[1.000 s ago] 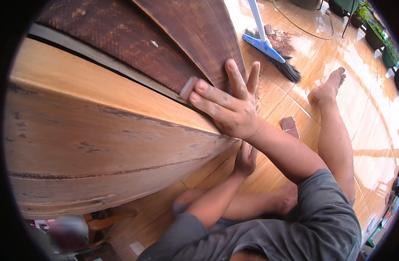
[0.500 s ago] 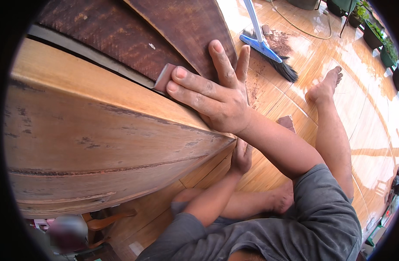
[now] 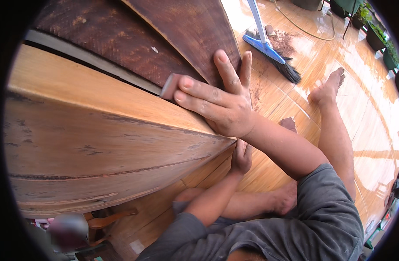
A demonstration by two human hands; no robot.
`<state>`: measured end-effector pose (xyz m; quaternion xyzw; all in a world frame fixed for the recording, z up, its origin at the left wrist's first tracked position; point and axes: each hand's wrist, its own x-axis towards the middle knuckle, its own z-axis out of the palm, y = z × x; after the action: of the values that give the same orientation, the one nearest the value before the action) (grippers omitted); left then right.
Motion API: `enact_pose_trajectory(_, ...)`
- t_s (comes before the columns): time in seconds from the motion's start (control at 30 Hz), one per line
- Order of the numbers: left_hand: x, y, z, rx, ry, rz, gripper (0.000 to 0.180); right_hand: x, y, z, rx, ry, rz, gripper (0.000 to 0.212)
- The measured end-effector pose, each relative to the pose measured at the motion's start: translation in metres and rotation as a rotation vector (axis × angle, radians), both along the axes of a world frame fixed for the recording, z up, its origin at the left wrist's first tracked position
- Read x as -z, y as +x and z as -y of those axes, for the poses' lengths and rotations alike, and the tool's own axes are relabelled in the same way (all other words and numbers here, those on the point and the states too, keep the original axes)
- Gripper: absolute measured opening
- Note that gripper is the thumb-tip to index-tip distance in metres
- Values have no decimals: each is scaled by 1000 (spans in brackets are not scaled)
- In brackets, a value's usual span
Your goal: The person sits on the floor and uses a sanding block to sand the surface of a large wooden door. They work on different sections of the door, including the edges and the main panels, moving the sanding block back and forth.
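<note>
My right hand (image 3: 219,102) lies flat on a large curved wooden hull (image 3: 99,130), its fingers spread and pressing a small reddish-brown sanding pad (image 3: 170,86) against the bare light wood near a dark upper plank (image 3: 121,48). Lower down, my left hand (image 3: 241,155) rests against the hull's pointed end where the planks meet, fingers closed onto the edge. I sit on the floor, my bare legs stretched out to the right.
A blue broom (image 3: 269,45) lies on the wooden floor (image 3: 321,56) beside a patch of dust. A small brown block (image 3: 289,123) sits on the floor by my right forearm. Potted plants (image 3: 378,30) line the far right. A wooden chair (image 3: 101,222) stands under the hull.
My right hand slid the sanding pad left along the hull, then slightly back and down. My left hand stayed at the hull's end.
</note>
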<state>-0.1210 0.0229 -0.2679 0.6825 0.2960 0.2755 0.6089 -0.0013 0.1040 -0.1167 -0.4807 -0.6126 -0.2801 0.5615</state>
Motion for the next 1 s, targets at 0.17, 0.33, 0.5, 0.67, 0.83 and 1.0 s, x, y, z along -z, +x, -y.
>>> enact_pose_trajectory(0.17, -4, 1, 4, 71, 19, -119, 59, 4, 8, 28, 31, -56, 41, 39)
enact_pose_trajectory(0.33, -3, 4, 9, 31, -95, 91, 56, -4, 7, -1, 8, 50, 28, 39)
enact_pose_trajectory(0.5, -7, -1, 1, 52, -21, -44, 59, 10, 7, 17, 19, 7, 43, 41)
enact_pose_trajectory(0.67, -5, 2, 9, 101, -81, -20, 58, -2, 5, 17, 44, -21, 15, 39)
enact_pose_trajectory(0.83, -7, -1, 7, 44, -125, 28, 58, -26, -1, -4, 32, -113, -5, 41)
enact_pose_trajectory(1.0, -7, -2, 2, 35, 28, -134, 59, 18, 9, 30, 39, -104, 50, 40)
